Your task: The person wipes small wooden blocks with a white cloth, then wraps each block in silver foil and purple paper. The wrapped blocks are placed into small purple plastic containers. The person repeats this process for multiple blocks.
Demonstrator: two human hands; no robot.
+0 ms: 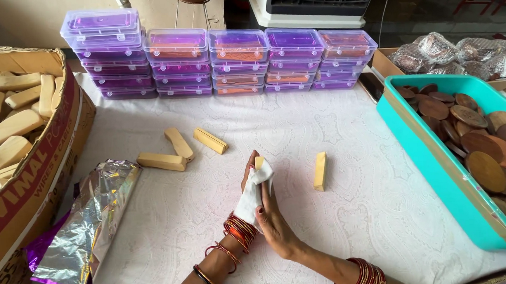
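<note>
Here, at the middle of a table spread with a white cloth, the left hand and right hand press together, their fingers grasping a wooden block wrapped in white paper. Another block stands just to the right, three more lie farther left. Beside them lies crumpled foil, a cardboard box of blocks, stacked purple cases behind, and a teal tray of brown discs.
</note>
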